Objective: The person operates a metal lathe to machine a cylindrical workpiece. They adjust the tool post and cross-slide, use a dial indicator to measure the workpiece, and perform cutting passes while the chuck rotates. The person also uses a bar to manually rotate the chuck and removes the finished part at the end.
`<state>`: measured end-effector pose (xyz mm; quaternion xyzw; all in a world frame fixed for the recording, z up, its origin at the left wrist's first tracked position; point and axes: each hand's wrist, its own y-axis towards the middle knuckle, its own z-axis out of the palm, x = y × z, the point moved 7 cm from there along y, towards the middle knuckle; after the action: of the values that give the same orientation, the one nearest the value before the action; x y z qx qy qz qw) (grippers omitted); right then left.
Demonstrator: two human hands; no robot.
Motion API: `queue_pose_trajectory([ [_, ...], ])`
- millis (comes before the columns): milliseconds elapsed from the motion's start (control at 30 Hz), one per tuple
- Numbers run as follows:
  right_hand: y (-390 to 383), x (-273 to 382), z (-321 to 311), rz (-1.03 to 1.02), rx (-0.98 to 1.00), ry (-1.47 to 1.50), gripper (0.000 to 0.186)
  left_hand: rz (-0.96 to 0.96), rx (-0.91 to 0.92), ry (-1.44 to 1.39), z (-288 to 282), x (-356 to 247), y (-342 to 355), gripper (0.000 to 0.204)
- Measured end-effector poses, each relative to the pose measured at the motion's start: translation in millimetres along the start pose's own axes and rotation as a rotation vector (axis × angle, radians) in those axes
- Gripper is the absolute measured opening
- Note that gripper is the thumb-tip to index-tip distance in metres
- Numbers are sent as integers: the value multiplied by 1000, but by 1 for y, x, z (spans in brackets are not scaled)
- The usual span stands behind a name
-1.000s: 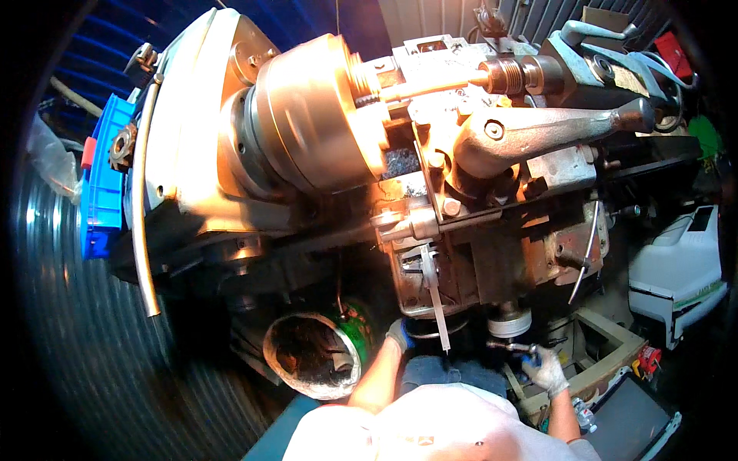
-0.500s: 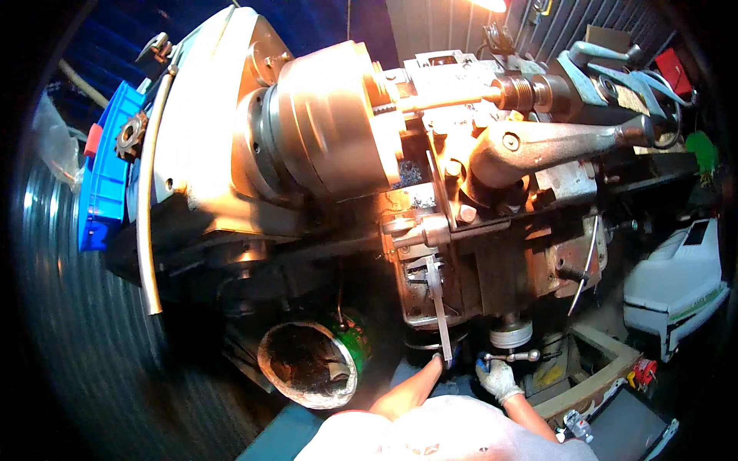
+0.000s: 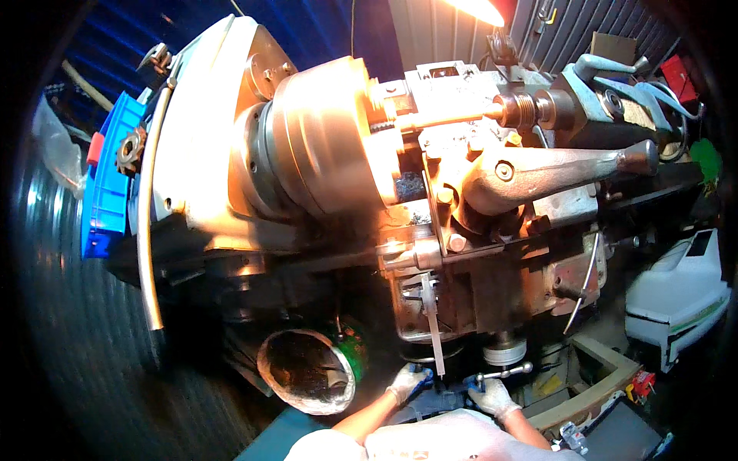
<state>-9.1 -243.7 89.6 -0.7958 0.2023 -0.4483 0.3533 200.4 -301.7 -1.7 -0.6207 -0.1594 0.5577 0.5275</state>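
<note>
Both my hands wear white gloves with blue on the fingers. My left hand point(image 3: 409, 383) is curled at the near side of a dark handwheel point(image 3: 421, 358) below the lathe carriage; its grip is partly hidden. My right hand point(image 3: 492, 396) is closed on the ball-ended crank handle point(image 3: 516, 371), just under a silver graduated dial point(image 3: 504, 353). A caliper point(image 3: 433, 326) lies on the carriage, pointing toward me. Beyond it, a bright rod point(image 3: 450, 119) runs from the blurred lathe chuck point(image 3: 323, 138) to the tailstock centre point(image 3: 516, 112). The tool post lever point(image 3: 557, 175) points right.
A dirty bucket point(image 3: 306, 373) stands at lower left. A blue tray point(image 3: 109, 184) with a toothed milling cutter point(image 3: 131, 150) is at far left. A white plastic case point(image 3: 673, 288) and an open drawer-like frame point(image 3: 596, 361) are at right. A lamp point(image 3: 477, 9) shines from above.
My left hand, mostly hidden before, now shows in its glove, farther left. My right hand stays at the crank handle, which sits at a slightly different angle. The whole view has shifted a little.
</note>
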Motion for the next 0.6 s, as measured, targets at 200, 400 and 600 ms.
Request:
queue_pose_trajectory([
  [200,-62,23,-81,78,-46,188,23,157,-435,326,-52,64,58,30],
  [400,-30,-52,-94,-39,-576,-268,42,-15,-346,-579,-28,117,101,36],
  [600,-3,-66,-64,-27,-639,-201,59,26,-353,-754,-30,144,121,43],
])
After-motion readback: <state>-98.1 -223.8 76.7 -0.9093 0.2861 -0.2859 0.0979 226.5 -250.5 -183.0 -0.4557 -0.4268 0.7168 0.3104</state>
